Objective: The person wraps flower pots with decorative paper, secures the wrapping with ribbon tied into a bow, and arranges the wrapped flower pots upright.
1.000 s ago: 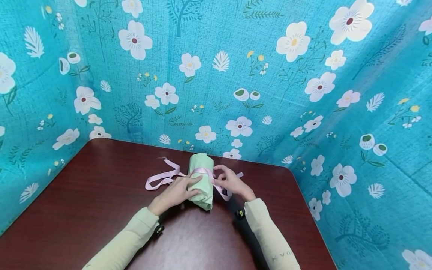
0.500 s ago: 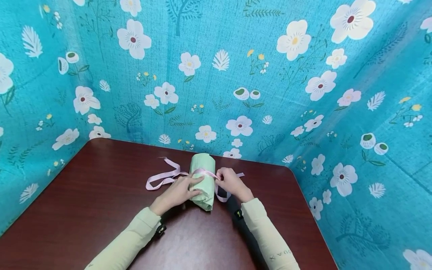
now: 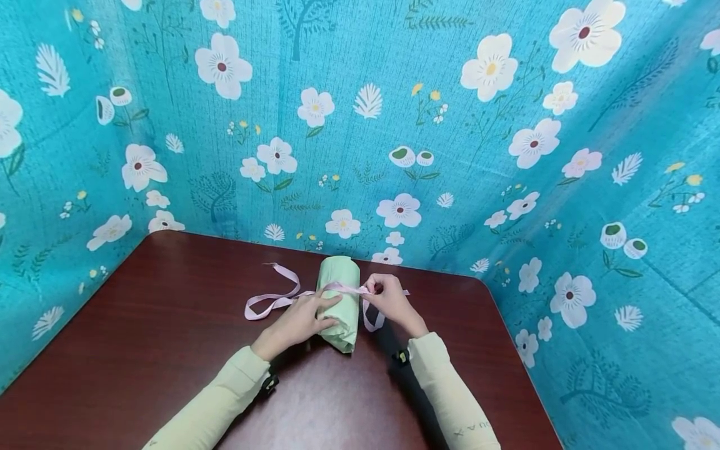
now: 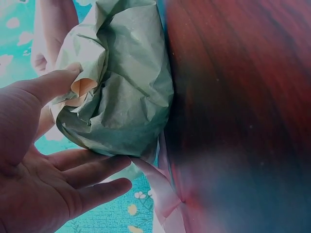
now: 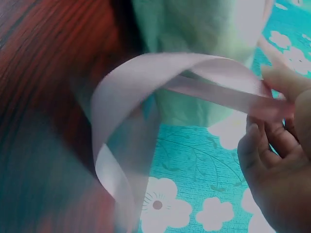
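Note:
A parcel wrapped in pale green paper (image 3: 344,319) lies on the table, its crumpled, folded end (image 4: 131,92) facing the person. Around its middle runs a pink ribbon (image 3: 342,288). My left hand (image 3: 298,319) holds the parcel from the left, thumb on the folded paper and fingers along its side. Just right of the parcel, my right hand (image 3: 392,303) pinches the ribbon between thumb and fingers and draws it out from the paper. In the right wrist view a loop of ribbon (image 5: 121,92) hangs below that pinch.
A loose ribbon tail (image 3: 264,303) curls over the dark red-brown table (image 3: 169,350) to the left of the parcel. A blue floral curtain (image 3: 360,125) closes off the back and sides. Each wrist carries a small black camera.
My right hand has taken hold of the ribbon at the parcel's right side and pulled it slightly rightward. The ribbon now stretches from parcel to fingers. My left hand has stayed on the parcel.

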`<action>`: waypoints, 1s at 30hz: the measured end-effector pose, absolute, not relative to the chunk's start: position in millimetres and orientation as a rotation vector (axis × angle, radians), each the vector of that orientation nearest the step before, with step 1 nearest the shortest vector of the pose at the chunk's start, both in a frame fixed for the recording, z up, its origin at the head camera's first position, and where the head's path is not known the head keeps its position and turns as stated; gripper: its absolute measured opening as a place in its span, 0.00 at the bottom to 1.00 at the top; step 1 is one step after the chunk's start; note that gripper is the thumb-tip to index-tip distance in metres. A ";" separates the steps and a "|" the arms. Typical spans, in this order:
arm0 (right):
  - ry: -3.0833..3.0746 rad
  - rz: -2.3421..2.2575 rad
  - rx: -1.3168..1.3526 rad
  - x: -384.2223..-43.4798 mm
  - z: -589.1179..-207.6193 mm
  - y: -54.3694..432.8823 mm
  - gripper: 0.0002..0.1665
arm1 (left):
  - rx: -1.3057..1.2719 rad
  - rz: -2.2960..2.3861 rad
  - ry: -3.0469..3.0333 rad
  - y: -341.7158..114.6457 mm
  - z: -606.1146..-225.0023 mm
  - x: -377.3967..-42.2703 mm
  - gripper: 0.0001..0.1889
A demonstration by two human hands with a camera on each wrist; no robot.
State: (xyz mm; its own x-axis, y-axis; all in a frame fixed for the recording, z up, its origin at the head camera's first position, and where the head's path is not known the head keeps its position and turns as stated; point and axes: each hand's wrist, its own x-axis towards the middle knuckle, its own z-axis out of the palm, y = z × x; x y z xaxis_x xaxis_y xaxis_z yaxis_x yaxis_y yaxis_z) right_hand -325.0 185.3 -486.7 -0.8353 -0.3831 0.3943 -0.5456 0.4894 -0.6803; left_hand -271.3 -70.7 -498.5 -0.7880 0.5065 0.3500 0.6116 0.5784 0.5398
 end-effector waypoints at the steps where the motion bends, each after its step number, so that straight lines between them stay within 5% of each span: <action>1: -2.536 1.286 0.811 -324.3 -484.8 187.2 0.21 | -0.946 -0.995 -2.637 -70.6 -498.3 -271.7 0.30; 9: -2.567 1.466 0.880 -319.0 -472.9 204.9 0.02 | -0.918 -1.030 -2.644 -70.6 -501.8 -272.9 0.30; 18: -2.642 1.326 0.746 -318.8 -470.0 218.5 0.14 | -0.935 -0.950 -2.628 -69.8 -498.6 -269.2 0.29; 25: -2.793 1.093 0.787 -313.0 -464.7 216.3 0.08 | -0.957 -0.955 -2.619 -68.9 -498.9 -269.3 0.29; 30: -2.767 1.069 0.758 -311.0 -455.1 212.2 0.18 | -0.961 -0.975 -2.619 -68.3 -499.7 -270.4 0.30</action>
State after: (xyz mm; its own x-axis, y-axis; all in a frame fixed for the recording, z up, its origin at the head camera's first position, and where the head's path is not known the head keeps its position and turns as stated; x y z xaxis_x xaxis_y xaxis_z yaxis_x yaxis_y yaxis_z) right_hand -311.0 212.2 -455.1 -0.8744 -0.4190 0.2446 -0.4746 0.6343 -0.6103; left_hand -270.4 -68.3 -499.7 -0.7731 0.5104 0.3766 0.6325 0.5748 0.5193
